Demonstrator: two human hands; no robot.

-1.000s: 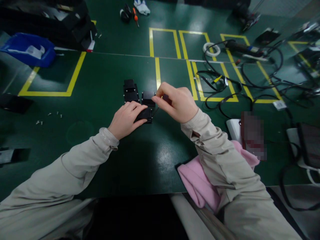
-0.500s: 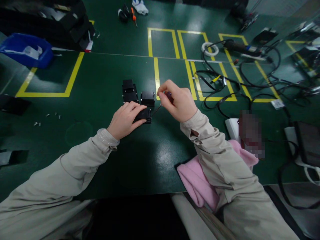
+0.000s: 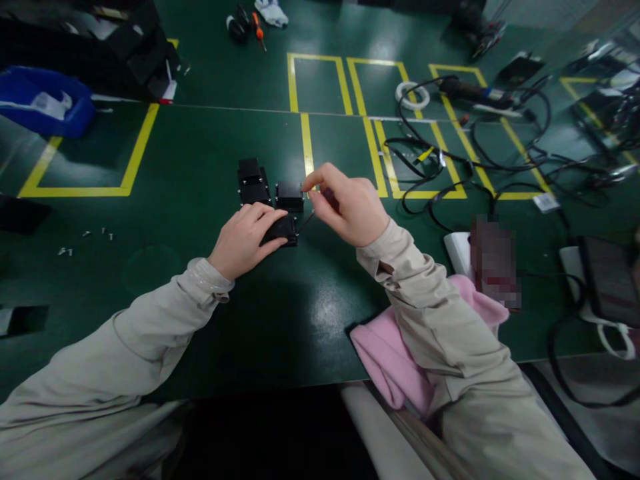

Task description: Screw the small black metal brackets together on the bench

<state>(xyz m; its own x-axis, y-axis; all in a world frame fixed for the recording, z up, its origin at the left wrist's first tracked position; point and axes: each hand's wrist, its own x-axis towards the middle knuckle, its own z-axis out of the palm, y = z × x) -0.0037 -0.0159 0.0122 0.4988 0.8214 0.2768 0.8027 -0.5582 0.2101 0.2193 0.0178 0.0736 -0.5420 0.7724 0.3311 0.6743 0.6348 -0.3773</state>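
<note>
My left hand (image 3: 246, 239) is closed on a small black block (image 3: 280, 230) that lies on the green table. In my right hand (image 3: 347, 203) is a screwdriver, its handle mostly hidden by the fingers; the thin shaft (image 3: 307, 222) slants down to the right end of the held block. Just behind that block stands another black block (image 3: 289, 195) with small screws at its sides. More black blocks (image 3: 253, 181) sit together behind my left fingers.
Loose screws (image 3: 65, 252) lie at the left, beyond them a blue bin (image 3: 47, 103). A pink cloth (image 3: 390, 353) is under my right forearm. Black cables (image 3: 445, 173) and a white tape ring (image 3: 412, 96) are at the right. An orange screwdriver (image 3: 259, 30) lies at the back.
The whole view has shifted slightly, so the table things appear a little further left. Fingers of my right hand have changed pose around the screwdriver; my left hand keeps its hold on the block.
</note>
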